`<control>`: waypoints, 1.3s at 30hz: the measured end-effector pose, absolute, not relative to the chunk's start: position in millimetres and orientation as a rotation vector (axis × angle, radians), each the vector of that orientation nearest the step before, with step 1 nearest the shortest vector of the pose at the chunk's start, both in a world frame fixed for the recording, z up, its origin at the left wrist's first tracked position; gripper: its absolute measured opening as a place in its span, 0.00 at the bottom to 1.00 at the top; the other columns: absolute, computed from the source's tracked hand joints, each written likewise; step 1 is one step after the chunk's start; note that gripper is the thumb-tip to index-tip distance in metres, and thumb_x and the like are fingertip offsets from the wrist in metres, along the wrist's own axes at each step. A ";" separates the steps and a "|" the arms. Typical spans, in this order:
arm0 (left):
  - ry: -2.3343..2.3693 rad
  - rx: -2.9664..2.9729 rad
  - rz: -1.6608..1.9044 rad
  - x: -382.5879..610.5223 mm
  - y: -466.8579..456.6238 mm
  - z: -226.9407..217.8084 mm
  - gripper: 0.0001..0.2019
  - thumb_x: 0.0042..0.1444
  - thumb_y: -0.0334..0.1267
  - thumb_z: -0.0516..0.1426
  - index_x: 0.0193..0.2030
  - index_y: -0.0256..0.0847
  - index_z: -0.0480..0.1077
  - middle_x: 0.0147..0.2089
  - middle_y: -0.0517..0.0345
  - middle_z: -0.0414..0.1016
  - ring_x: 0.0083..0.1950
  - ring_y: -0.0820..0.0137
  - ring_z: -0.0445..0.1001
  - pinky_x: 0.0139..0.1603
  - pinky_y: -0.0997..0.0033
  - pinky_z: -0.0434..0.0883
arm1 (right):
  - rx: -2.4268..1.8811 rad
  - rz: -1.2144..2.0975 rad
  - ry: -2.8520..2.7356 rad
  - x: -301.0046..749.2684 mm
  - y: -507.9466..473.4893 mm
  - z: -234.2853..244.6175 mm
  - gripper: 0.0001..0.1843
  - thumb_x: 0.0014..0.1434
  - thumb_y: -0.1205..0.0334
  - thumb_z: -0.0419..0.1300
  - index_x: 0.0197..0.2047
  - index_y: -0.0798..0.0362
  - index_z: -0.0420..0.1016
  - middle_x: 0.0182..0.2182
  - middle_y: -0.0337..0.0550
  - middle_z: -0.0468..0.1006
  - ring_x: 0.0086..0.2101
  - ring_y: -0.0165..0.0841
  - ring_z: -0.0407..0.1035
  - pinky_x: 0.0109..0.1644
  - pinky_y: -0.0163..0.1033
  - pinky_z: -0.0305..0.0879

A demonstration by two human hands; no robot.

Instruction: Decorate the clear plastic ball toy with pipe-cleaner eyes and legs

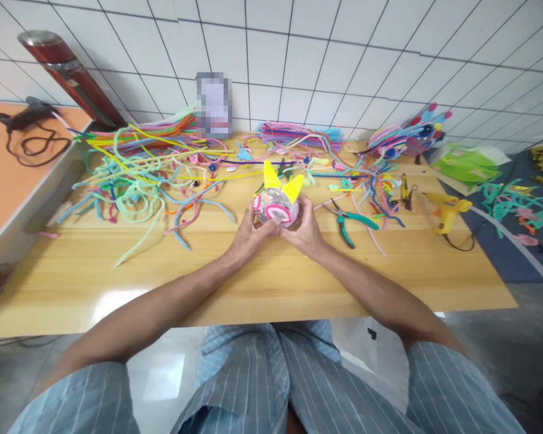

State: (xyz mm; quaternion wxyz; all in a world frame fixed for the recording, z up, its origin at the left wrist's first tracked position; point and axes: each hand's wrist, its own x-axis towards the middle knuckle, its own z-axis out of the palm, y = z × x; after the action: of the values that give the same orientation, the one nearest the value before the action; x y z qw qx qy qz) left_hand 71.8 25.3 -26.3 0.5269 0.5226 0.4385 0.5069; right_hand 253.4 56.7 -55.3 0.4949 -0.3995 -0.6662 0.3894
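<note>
A round, clear-looking ball with two yellow pointed ears and pink-and-white rings on its front is held up over the middle of the wooden table. My left hand wraps its left side, thumb on the lower front. Around the right side curls my right hand, its thumb near the left one. Both hands grip the ball together; the fingers behind it are hidden. Green-handled pliers lie open to the right of my right hand.
Tangled pipe cleaners cover the table's left. Bundled pipe cleaners line the wall, near an upright blurred phone-like object. A yellow glue gun sits right, with a green packet behind. A red cylinder leans back left.
</note>
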 end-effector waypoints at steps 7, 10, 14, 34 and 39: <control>1.024 1.171 1.184 69.1 23.5 -24.4 0.39 0.58 0.58 0.69 0.71 0.45 0.65 0.70 0.44 0.73 0.69 0.52 0.74 0.59 0.55 0.82 | -0.969 0.926 -1.635 252.8 56.8 -56.6 0.61 0.47 0.30 0.79 0.72 0.45 0.55 0.69 0.60 0.68 0.69 0.49 0.68 0.71 0.59 0.72; 1.007 1.168 1.182 68.6 23.1 -23.4 0.39 0.58 0.58 0.69 0.71 0.44 0.65 0.70 0.44 0.74 0.68 0.52 0.75 0.60 0.53 0.81 | -0.959 0.939 -1.624 251.9 55.9 -56.1 0.61 0.47 0.30 0.79 0.71 0.46 0.55 0.70 0.61 0.67 0.68 0.49 0.70 0.71 0.59 0.72; 0.973 1.166 1.191 67.5 23.2 -23.8 0.39 0.58 0.58 0.70 0.70 0.44 0.66 0.70 0.43 0.74 0.69 0.51 0.75 0.62 0.52 0.81 | -0.960 0.938 -1.642 251.8 56.1 -58.0 0.61 0.48 0.29 0.78 0.72 0.47 0.54 0.72 0.64 0.64 0.68 0.50 0.70 0.70 0.57 0.73; 0.946 1.199 1.332 69.9 23.9 -36.6 0.37 0.58 0.57 0.72 0.69 0.45 0.69 0.67 0.46 0.75 0.62 0.59 0.78 0.58 0.63 0.81 | -0.898 0.932 -1.661 255.2 50.2 -45.9 0.51 0.55 0.33 0.76 0.70 0.44 0.57 0.69 0.59 0.67 0.69 0.53 0.66 0.75 0.65 0.66; 0.950 1.202 1.337 73.8 21.6 -35.8 0.38 0.58 0.57 0.72 0.69 0.46 0.66 0.65 0.48 0.76 0.57 0.62 0.80 0.57 0.62 0.82 | -0.891 1.045 -1.578 256.9 44.6 -35.6 0.41 0.62 0.32 0.69 0.66 0.45 0.59 0.68 0.58 0.69 0.65 0.50 0.71 0.69 0.60 0.73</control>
State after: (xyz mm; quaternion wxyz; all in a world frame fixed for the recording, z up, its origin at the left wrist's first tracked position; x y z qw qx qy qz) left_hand 73.8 21.6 -35.8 0.5263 0.5025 0.3974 0.5590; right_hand 256.9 44.6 -35.6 0.5012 -0.3684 -0.6528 0.4323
